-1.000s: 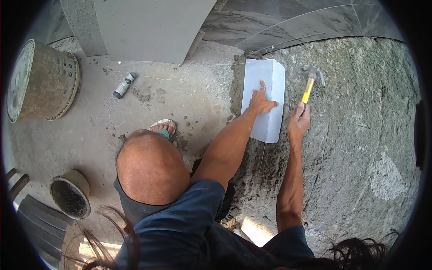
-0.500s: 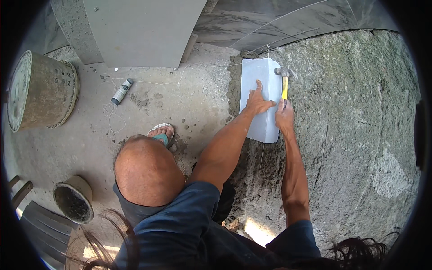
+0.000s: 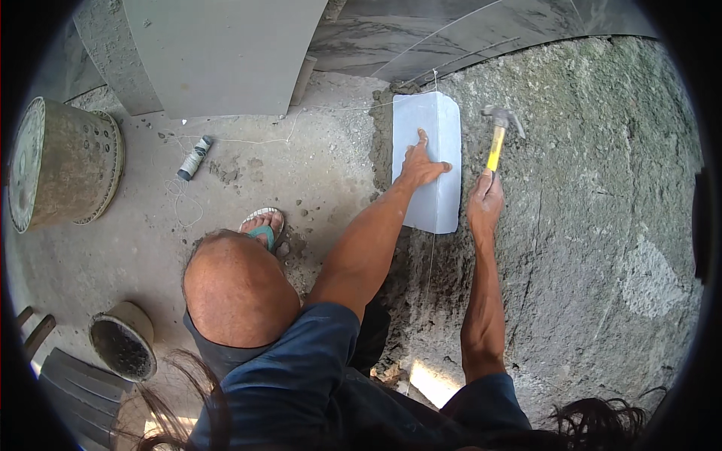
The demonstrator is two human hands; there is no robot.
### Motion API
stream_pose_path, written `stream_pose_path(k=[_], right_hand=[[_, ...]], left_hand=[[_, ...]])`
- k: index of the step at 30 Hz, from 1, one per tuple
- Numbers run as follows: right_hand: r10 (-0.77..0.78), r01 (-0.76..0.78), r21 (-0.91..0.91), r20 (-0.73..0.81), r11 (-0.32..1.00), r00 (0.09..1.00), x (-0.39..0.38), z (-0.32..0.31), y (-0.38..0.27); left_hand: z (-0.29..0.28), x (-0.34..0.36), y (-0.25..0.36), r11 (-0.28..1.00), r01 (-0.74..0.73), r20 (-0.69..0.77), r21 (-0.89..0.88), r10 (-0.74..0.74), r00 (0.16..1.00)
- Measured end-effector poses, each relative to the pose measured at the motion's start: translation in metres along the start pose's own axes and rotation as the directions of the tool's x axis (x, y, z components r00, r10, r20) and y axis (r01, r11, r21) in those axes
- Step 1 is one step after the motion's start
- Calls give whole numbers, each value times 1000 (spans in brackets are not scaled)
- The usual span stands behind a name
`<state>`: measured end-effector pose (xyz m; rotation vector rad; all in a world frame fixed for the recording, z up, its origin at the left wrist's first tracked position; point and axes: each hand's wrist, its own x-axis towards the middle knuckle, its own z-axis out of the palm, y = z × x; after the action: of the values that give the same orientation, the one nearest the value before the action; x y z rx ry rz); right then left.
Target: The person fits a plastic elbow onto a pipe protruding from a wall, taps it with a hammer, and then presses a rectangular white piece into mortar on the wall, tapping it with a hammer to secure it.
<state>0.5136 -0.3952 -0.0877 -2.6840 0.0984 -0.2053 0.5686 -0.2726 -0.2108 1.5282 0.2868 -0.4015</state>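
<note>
A pale blue-white rectangular tile [image 3: 415, 124] lies at the edge of the rough grey mortar. My left hand [image 3: 421, 167] rests on it with the fingers spread, pressing on its surface and gripping nothing. To the right of the tile, my right hand [image 3: 485, 198] is closed around the handle of a claw hammer [image 3: 496, 143] with a yellow band. The hammer's metal head is apart from the tile, over the rough surface. A taut string [image 3: 430, 263] runs lengthwise along the tile and past its near end. Wet mortar [image 3: 382, 139] borders the tile's left edge.
A spool of string [image 3: 195, 158] lies on the concrete floor, its loose thread trailing. At the left are a large bucket [image 3: 68, 165] and a smaller bucket [image 3: 143, 319]. Large grey panels [image 3: 218, 52] and marbled wall tiles [image 3: 406, 37] stand at the far side.
My right hand has swung the hammer rightward, away from the tile's right edge. My left hand keeps its place on the tile. The whole view has shifted slightly.
</note>
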Motion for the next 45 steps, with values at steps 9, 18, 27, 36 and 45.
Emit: stream_pose_path(k=[9, 18, 27, 36, 45], right_hand=[[-15, 23, -165, 49, 986, 999, -9, -3, -11], [11, -11, -30, -4, 999, 1000, -37, -14, 0], [53, -37, 104, -157, 994, 986, -177, -21, 57], [130, -130, -63, -10, 989, 991, -202, -23, 70], [88, -90, -87, -25, 992, 996, -174, -31, 58]], left_hand=[[0, -2, -9, 992, -9, 41, -123, 14, 999], [4, 1, -5, 1000, -3, 21, 11, 3, 1000], [5, 1, 4, 994, 28, 125, -108, -14, 992], [7, 4, 0, 995, -12, 87, -97, 20, 996], [3, 6, 0, 1000, 6, 65, -2, -6, 998]])
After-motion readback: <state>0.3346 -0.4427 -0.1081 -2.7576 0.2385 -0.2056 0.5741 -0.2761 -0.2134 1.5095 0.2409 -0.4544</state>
